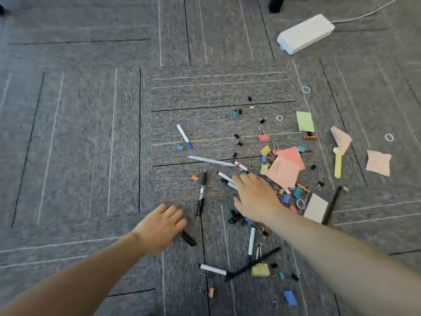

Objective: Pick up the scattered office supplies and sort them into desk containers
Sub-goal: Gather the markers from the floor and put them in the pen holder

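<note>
Office supplies lie scattered on the grey carpet (91, 133). My left hand (159, 226) has its fingers curled over one end of a black pen (188, 238) that sticks out to its right. Flat over two white markers (225, 177), my right hand (252, 197) has straight fingers touching them. A black click pen (201, 192) lies between my hands. Farther off are a blue-capped white marker (184, 136) and a silver pen (211, 161). Pink sticky notes (284, 169) and several coloured binder clips (264, 137) lie just past my right hand. No desk container is in view.
A white power strip (305, 34) with its cable lies at the back right, near a black furniture leg (275, 3). A green note (304, 121), a yellow highlighter (338, 164), rubber bands (306, 89) and more pens and clips (290, 297) lie to the right and near me.
</note>
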Action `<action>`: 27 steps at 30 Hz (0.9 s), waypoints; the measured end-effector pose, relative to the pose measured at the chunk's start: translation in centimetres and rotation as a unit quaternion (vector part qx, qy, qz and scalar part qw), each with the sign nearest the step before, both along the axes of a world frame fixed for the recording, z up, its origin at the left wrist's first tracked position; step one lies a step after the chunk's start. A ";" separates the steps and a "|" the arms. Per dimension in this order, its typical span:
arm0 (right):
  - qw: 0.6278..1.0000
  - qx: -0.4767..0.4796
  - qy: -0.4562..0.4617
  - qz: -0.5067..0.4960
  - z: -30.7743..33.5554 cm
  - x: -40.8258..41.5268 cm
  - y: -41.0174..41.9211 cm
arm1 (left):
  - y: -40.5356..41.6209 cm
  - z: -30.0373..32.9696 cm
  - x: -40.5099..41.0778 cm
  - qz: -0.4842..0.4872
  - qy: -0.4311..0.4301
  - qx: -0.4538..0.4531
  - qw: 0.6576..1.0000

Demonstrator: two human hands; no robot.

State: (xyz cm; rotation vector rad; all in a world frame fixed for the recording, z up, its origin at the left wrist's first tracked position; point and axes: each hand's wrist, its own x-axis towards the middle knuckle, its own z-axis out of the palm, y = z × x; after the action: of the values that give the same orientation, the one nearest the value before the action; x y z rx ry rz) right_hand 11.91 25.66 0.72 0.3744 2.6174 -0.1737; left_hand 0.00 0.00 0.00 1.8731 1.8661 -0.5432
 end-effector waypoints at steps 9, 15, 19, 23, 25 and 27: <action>0.987 -0.033 0.013 -0.159 0.0 -1.1 0.1 | 4.0 0.1 1.2 0.376 -0.086 0.067 0.920; 0.981 0.027 0.032 -0.190 -0.9 -1.6 4.3 | 8.2 -1.7 2.0 0.440 -0.076 0.063 0.893; 0.990 0.019 -0.016 -0.138 -2.1 -2.1 3.6 | 9.9 -1.9 2.4 0.429 -0.080 0.069 0.897; 0.990 0.038 0.022 -0.134 0.1 -1.4 5.0 | 10.6 0.3 1.1 0.410 -0.065 0.102 0.904; 0.984 0.039 0.057 -0.165 1.3 -0.2 6.6 | 11.9 1.1 -0.8 0.369 -0.047 0.130 0.919; 0.977 0.017 0.066 -0.200 2.1 1.3 8.0 | 13.7 1.4 -2.4 0.305 -0.019 0.130 0.943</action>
State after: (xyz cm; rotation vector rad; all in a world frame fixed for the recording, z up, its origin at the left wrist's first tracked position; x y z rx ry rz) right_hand 13.20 33.66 2.86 0.9311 2.6459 -0.2949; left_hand -2.39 13.69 1.43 1.3053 2.4267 -0.0510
